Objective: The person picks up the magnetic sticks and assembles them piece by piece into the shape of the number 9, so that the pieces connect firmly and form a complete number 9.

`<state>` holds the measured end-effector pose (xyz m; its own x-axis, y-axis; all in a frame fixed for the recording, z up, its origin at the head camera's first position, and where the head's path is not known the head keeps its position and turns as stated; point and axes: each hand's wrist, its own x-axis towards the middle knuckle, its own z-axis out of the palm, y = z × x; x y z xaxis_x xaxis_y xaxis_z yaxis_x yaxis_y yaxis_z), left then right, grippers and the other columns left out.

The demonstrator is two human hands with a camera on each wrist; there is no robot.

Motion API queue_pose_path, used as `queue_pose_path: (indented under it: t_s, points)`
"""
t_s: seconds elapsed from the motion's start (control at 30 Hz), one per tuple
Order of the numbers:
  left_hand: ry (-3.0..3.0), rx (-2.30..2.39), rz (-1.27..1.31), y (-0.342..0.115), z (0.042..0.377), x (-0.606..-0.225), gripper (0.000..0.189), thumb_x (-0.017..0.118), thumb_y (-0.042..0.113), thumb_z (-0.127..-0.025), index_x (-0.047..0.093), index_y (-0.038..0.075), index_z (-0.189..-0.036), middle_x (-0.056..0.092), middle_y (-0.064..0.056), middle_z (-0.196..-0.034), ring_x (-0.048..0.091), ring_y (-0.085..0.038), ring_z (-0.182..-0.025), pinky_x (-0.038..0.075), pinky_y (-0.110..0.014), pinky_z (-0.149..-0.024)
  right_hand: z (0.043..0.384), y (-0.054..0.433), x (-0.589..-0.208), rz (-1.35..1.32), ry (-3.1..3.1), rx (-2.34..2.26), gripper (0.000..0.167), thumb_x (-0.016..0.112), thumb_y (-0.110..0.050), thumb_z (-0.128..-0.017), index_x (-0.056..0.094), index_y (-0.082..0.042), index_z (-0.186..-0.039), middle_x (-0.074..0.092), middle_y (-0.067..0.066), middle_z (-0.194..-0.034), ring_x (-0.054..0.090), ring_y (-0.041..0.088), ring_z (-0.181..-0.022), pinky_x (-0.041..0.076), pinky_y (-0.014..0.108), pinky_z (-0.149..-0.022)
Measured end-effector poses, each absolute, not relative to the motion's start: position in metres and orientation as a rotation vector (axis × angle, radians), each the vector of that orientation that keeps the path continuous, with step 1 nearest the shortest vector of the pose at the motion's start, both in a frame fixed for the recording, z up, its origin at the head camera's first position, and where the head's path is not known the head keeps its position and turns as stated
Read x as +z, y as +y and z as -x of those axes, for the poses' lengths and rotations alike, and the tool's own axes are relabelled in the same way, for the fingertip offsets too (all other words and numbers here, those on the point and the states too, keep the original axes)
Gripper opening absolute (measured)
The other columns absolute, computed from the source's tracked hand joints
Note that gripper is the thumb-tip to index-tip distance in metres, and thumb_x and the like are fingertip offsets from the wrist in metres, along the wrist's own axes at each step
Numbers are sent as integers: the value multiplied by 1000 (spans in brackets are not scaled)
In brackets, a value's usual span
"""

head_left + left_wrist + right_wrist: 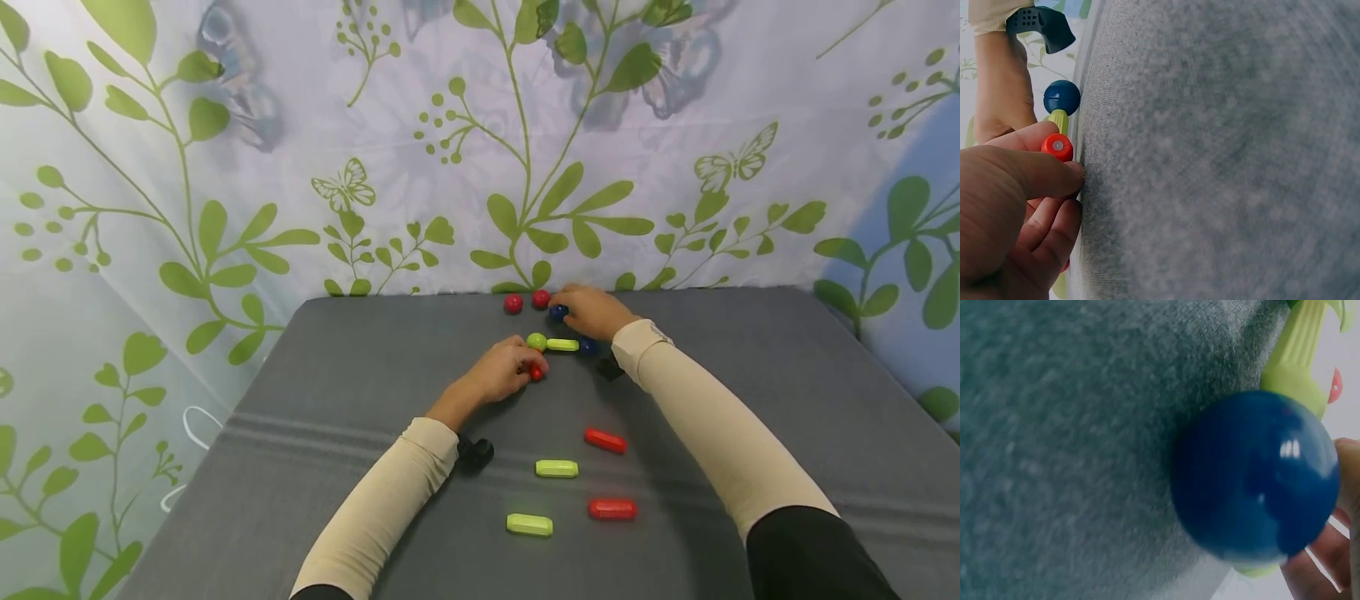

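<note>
My left hand (501, 369) pinches a red rod (1057, 147) between thumb and fingers; a small metal disc shows in its end. Beside that hand, a lime-green ball (536, 341), a lime-green rod (562, 344) and a blue ball (588, 345) lie joined in a line. My right hand (596, 312) is behind this line, its fingertips around a second blue ball (558, 312). Close up in the right wrist view, a large blue ball (1254, 478) hides part of the right fingers.
Two red balls (513, 303) (542, 299) sit by the table's back edge. Nearer the front lie two lime-green rods (557, 468) (529, 524) and two red rods (605, 440) (612, 508). A leaf-patterned curtain (420, 192) hangs behind the grey table (337, 375).
</note>
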<state>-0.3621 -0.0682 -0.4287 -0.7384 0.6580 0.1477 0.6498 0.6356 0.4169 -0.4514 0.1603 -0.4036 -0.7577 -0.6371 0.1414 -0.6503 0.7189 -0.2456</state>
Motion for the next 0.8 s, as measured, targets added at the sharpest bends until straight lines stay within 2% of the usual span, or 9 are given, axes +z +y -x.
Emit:
queue_pose_path:
  t_s: [0.4, 0.63, 0.8]
  points:
    - [2835, 724, -1126, -70, 363, -432, 27, 67, -3, -93, 76, 16, -110, 62, 0, -100, 53, -16, -94, 46, -29, -82, 452, 157, -407, -1047, -2913, 471, 29, 74, 0, -90, 65, -2, -117, 62, 13, -118, 59, 32, -109, 48, 49, -93]
    - [2843, 705, -1113, -68, 361, -432, 27, 68, -1, -93, 76, 16, -112, 62, -2, -102, 53, -16, -96, 45, -30, -84, 450, 158, -407, -1041, -2929, 464, 25, 74, -1, -88, 62, -6, -109, 60, 10, -106, 55, 28, -92, 47, 47, -82]
    - [2842, 694, -1106, -68, 359, -430, 25, 68, 0, -94, 76, 15, -113, 63, -2, -104, 53, -17, -97, 45, -31, -84, 447, 161, -404, -1045, -2924, 474, 23, 73, -1, -87, 61, -7, -107, 59, 10, -104, 53, 26, -88, 46, 45, -78]
